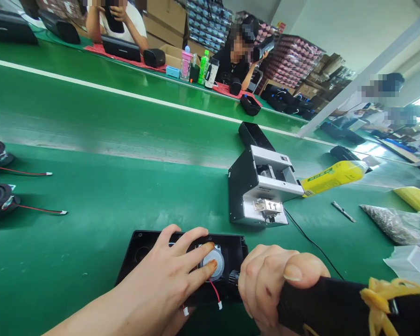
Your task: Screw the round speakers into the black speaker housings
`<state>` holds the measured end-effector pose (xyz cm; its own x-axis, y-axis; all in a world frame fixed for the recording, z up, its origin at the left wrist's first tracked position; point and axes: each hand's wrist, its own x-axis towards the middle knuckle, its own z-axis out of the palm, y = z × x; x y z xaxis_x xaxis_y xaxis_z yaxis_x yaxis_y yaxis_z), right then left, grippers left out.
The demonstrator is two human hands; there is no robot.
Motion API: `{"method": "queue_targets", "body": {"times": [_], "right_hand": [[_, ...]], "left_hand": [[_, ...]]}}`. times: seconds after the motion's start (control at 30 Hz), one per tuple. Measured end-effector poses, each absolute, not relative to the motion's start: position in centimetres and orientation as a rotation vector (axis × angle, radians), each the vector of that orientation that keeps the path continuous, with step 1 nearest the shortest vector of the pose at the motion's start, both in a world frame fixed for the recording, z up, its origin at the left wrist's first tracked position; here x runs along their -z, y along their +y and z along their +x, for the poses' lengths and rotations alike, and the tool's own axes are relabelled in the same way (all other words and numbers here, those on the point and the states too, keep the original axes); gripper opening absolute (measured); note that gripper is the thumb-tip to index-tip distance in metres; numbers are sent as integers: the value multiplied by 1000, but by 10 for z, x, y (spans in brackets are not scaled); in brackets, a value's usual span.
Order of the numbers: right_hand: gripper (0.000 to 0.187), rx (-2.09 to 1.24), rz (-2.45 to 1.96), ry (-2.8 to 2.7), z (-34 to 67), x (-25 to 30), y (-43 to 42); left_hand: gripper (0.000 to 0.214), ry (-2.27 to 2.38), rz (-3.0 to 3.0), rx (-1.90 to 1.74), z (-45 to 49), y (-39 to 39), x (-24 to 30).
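A black speaker housing (126,261) lies open side up on the green bench. Set in it is a round speaker driver (215,263) with a grey magnet; red wires (215,289) with white plugs hang over the front edge. My left hand (171,275) rests across the housing, its fingers spread and the fingertips, stained orange-brown, on the driver. The fingers of my right hand (273,280) wrap round a black power screwdriver (336,303) with yellow rubber bands tied on it. Its ribbed tip points left at the housing's right end; the contact point is hidden.
Behind the housing stands a screw feeder (266,186) with a cable (311,240). Right of it lie a yellow bottle (336,177), a pen (343,211) and a bag of screws (392,224). Loose speaker drivers (0,200) sit left. Co-workers (236,60) sit across the bench.
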<state>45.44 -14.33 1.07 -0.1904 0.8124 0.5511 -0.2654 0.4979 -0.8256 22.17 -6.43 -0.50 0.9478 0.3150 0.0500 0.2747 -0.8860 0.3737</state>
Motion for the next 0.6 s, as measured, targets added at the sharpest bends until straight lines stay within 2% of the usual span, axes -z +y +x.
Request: {"method": "queue_targets", "body": {"times": [0.27, 0.4, 0.53, 0.6], "right_hand": [[39, -1030, -427, -1467, 447, -13, -137], [42, -1093, -463, -1551, 453, -20, -139], [60, -1249, -601, -1621, 458, -25, -141], [46, -1123, -554, -1591, 456, -23, -141]], "left_hand": [[62, 424, 2673, -80, 221, -64, -5], [68, 434, 2692, -67, 219, -65, -6], [72, 438, 2714, -109, 219, -68, 4], [72, 434, 2721, -119, 219, -69, 7]]}}
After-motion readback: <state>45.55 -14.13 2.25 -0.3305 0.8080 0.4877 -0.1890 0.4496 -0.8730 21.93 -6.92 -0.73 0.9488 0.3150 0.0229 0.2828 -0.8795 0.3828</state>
